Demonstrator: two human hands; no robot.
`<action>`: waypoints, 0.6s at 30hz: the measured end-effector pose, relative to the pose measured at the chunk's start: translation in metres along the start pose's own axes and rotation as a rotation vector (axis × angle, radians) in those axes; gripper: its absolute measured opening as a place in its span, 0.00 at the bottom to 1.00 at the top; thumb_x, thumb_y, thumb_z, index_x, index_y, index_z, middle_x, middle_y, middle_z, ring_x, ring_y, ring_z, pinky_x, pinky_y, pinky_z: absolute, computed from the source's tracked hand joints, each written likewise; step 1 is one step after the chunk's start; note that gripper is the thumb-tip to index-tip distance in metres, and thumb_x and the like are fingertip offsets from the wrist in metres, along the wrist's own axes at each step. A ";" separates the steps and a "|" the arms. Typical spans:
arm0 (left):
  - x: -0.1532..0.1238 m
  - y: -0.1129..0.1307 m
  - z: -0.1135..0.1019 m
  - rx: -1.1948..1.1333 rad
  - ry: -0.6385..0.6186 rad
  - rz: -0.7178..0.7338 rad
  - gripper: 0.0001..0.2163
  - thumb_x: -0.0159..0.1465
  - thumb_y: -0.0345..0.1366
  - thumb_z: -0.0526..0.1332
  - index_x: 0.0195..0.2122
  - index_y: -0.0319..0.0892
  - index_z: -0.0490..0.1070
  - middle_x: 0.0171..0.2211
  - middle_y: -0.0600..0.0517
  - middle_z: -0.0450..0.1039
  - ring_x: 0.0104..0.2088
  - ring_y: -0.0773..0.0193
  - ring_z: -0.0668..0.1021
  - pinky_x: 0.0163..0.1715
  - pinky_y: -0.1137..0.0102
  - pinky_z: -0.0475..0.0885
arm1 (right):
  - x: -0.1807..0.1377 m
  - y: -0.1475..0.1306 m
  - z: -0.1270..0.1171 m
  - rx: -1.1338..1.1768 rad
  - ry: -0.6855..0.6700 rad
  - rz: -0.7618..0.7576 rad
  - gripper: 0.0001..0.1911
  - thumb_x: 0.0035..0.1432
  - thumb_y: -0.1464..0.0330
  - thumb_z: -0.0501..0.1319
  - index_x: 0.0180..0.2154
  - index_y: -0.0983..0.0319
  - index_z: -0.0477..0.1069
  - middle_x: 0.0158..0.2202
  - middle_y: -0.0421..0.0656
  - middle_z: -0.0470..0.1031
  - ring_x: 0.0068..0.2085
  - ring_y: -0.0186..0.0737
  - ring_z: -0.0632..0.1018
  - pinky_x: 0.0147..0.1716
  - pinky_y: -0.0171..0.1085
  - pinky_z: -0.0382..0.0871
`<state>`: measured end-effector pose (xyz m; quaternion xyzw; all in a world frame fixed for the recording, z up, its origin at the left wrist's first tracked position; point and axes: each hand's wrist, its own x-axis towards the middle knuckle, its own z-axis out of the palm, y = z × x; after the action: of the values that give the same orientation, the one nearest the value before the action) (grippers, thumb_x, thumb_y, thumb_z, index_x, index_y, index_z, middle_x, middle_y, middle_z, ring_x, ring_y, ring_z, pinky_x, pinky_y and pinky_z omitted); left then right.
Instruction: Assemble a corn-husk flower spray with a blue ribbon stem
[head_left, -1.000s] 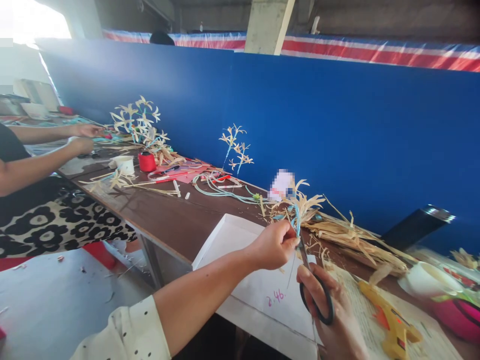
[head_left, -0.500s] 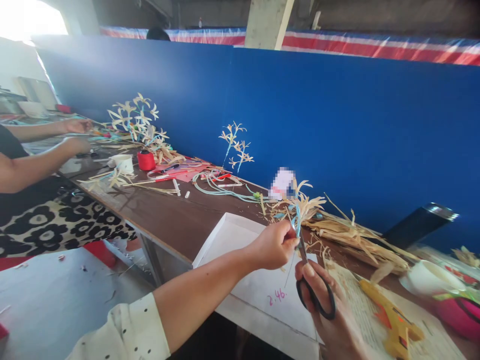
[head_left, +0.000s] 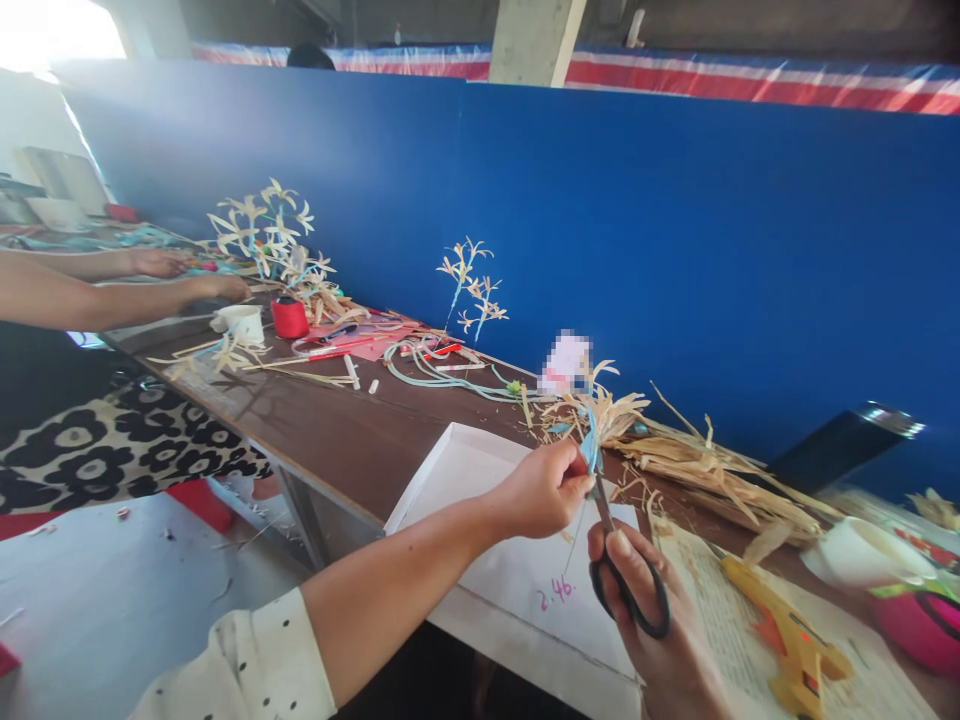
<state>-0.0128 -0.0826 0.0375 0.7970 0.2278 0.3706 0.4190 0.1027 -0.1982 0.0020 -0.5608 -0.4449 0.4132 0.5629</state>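
My left hand (head_left: 544, 488) is closed in a pinch around the blue-wrapped stem of a handmade husk flower (head_left: 611, 415), its pale petals spreading above my fingers. A thin wire-like stem end hangs below the pinch. In my right hand (head_left: 652, 590) are black-handled scissors (head_left: 604, 508), fingers through the loops. Their blades point up and lie against the blue wrapping beside my left fingertips; whether they are cutting I cannot tell. Beneath both hands is a white shallow box lid (head_left: 480, 560) with "2.46." written in pink.
Dried husks (head_left: 720, 480) are heaped right of the flower. A yellow glue gun (head_left: 787, 630) rests on a printed sheet, near a white cup (head_left: 866, 552) and a dark bottle (head_left: 840, 450). Leftward are red thread (head_left: 290, 318), finished flowers (head_left: 277, 235) and a co-worker's arms (head_left: 112, 295). A blue partition (head_left: 675, 230) stands behind.
The co-worker's arms have reached farther right over the table. Near my left fingertips, the scissors and blue wrapping have shifted slightly; both my grips are the same.
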 end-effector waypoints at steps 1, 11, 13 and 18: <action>0.000 0.000 0.000 -0.004 0.001 -0.001 0.04 0.58 0.34 0.54 0.28 0.40 0.61 0.25 0.54 0.65 0.26 0.69 0.66 0.26 0.73 0.61 | 0.000 0.001 0.000 0.020 -0.005 -0.007 0.18 0.55 0.53 0.57 0.28 0.61 0.66 0.15 0.35 0.57 0.18 0.28 0.56 0.18 0.31 0.49; 0.001 -0.004 -0.002 0.016 -0.029 0.013 0.04 0.59 0.33 0.54 0.28 0.40 0.61 0.26 0.54 0.65 0.27 0.69 0.66 0.27 0.73 0.61 | 0.000 0.003 0.003 0.053 -0.022 0.008 0.19 0.54 0.52 0.58 0.27 0.61 0.65 0.14 0.34 0.56 0.17 0.26 0.55 0.17 0.30 0.47; 0.001 -0.006 -0.003 0.018 -0.035 0.008 0.04 0.59 0.34 0.54 0.28 0.40 0.61 0.25 0.54 0.64 0.27 0.69 0.66 0.27 0.73 0.61 | 0.000 0.007 0.004 0.073 -0.012 0.010 0.18 0.54 0.53 0.59 0.28 0.61 0.65 0.14 0.34 0.55 0.17 0.26 0.55 0.16 0.30 0.46; 0.002 -0.009 -0.003 0.020 -0.045 -0.010 0.04 0.59 0.33 0.54 0.28 0.40 0.60 0.25 0.54 0.65 0.26 0.69 0.66 0.26 0.74 0.60 | 0.003 0.006 0.008 0.139 -0.082 0.006 0.18 0.57 0.52 0.54 0.35 0.60 0.67 0.20 0.38 0.64 0.22 0.29 0.62 0.21 0.31 0.53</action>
<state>-0.0148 -0.0748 0.0314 0.8082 0.2262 0.3479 0.4179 0.0964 -0.1932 -0.0042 -0.5043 -0.4360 0.4673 0.5806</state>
